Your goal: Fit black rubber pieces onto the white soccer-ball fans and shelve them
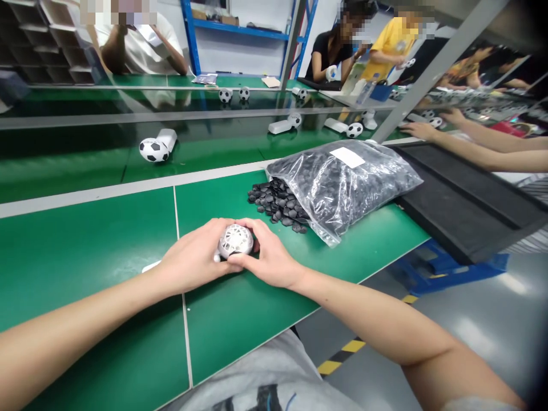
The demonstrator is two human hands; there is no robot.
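Note:
Both my hands grip a white soccer-ball-shaped housing (236, 240) above the green worktable, its openwork face turned upward. My left hand (197, 254) wraps its left side, with the thumb at the lower edge. From the right, my right hand (269, 254) closes around it, thumb across the near edge. Part of a white piece (151, 266) shows beyond my left wrist; the rest is hidden by the arm. Just past my right hand, loose black flat pieces (280, 204) spill from the mouth of a clear plastic bag (346, 182) full of them.
Behind a pale rail (85, 195), a green conveyor (205, 148) carries white-and-black soccer-ball units with handles (154, 149). A black tray (475, 200) sits at the right, near a co-worker's hands (422, 131). A slanted metal post (436, 68) rises there. Other people sit across the line.

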